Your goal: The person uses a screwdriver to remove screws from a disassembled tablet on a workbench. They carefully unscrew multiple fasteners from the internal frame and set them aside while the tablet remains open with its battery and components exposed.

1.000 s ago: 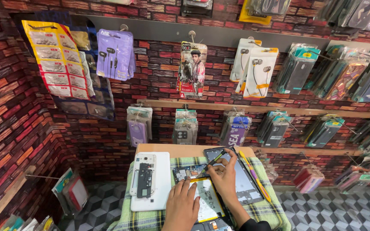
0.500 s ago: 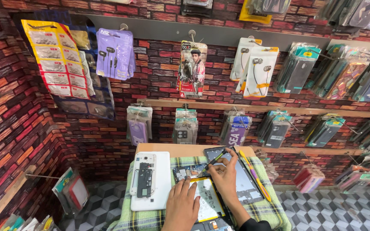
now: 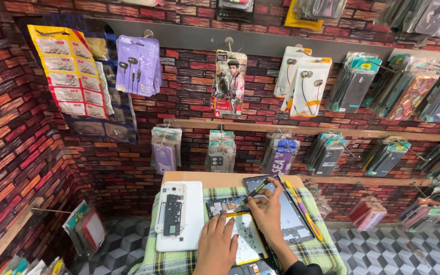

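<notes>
While the right hand pinches a slim dark screwdriver between thumb and fingers, its tip angles down toward the upper end of the opened tablet, close to the exposed circuit board there. That grip is pressed tight around the tool's shaft, with the handle end pointing up and to the right. Over on the other side, the left hand lies flat on the tablet's pale battery area, fingers spread and pressing down, holding nothing between them. So the tablet sits at the near middle of the small counter, on a green and yellow checked cloth, partly hidden under both hands. Just left of it rests a white back cover with a dark strip of parts inside, lying apart from the left hand. Just right of the tablet, a dark screen panel lies face up, and the right wrist crosses its near edge. Along the right rim of the cloth run 2 thin yellow tools, side by side. Behind the counter rises a brick-patterned wall, hung with packaged earphones on hooks above and phone cases in clear bags on the rail below.
</notes>
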